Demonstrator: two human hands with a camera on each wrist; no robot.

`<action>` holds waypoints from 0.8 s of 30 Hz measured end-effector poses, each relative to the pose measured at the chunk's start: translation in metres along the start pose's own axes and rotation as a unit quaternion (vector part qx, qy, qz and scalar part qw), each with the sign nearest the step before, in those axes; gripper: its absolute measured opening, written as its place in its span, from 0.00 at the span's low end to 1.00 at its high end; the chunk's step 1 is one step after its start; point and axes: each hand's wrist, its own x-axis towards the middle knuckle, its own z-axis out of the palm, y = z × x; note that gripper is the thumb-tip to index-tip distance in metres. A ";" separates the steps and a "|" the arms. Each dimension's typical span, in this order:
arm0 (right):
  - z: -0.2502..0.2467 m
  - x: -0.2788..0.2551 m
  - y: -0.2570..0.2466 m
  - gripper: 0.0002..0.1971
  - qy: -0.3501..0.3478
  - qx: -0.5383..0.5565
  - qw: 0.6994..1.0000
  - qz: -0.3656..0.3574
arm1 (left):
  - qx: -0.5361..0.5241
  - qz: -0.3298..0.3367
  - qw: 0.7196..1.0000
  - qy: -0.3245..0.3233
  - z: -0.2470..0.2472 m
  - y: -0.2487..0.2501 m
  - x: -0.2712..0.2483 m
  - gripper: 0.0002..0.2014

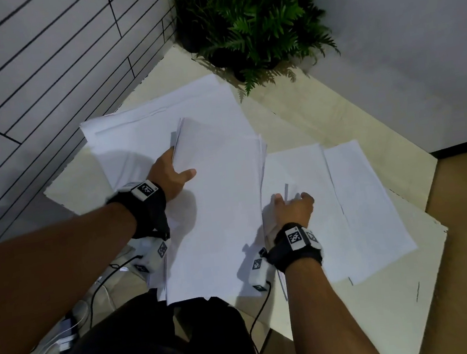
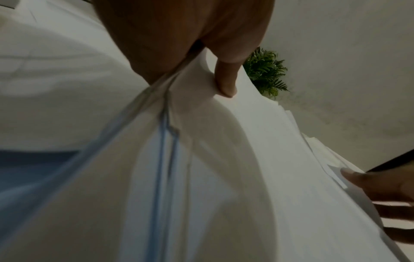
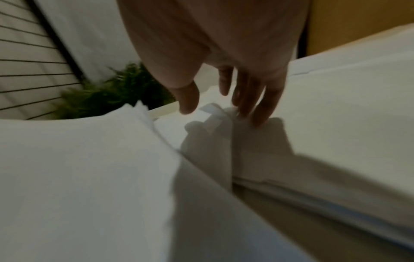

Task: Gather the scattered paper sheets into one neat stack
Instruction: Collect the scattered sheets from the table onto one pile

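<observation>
Several white paper sheets lie scattered over a pale table (image 1: 388, 319). My left hand (image 1: 172, 170) grips the left edge of a thick bundle of sheets (image 1: 224, 212), thumb (image 2: 226, 81) on top and fingers underneath; the bundle (image 2: 201, 177) bows upward. More loose sheets (image 1: 161, 118) lie beneath it at the back. To the right, two overlapping sheets (image 1: 368, 196) lie flat. My right hand (image 1: 290, 199) rests on the nearer one, with straight fingers (image 3: 257, 117) touching the paper. A small raised paper edge (image 3: 210, 109) stands between thumb and fingers.
A green potted fern (image 1: 252, 20) stands at the table's far corner against the wall. Cables and a power adapter (image 1: 67, 335) lie on the floor at the lower left. The table's right edge (image 1: 434, 212) drops to a tan floor.
</observation>
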 end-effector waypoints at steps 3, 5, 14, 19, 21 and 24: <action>0.000 0.008 0.001 0.22 -0.007 -0.016 1.000 0.005 | -0.005 0.003 1.000 0.004 0.000 -0.001 -0.001 0.26; -0.006 0.012 0.000 0.16 0.024 -0.028 0.999 -0.021 | -0.001 0.001 1.000 0.002 0.000 -0.003 0.001 0.26; -0.081 0.069 -0.001 0.19 0.148 -0.037 0.987 -0.047 | 0.028 -0.046 0.998 0.018 -0.006 -0.013 0.006 0.26; -0.116 0.104 0.002 0.17 0.074 -0.210 0.968 -0.114 | 0.016 -0.075 0.997 0.018 -0.007 -0.017 0.007 0.27; -0.119 0.112 0.004 0.17 0.045 -0.243 0.964 -0.101 | 0.003 -0.085 0.996 0.028 -0.007 -0.016 0.007 0.27; -0.117 0.123 0.008 0.17 0.067 -0.239 0.963 -0.100 | -0.004 -0.089 0.996 0.031 -0.008 -0.015 0.006 0.27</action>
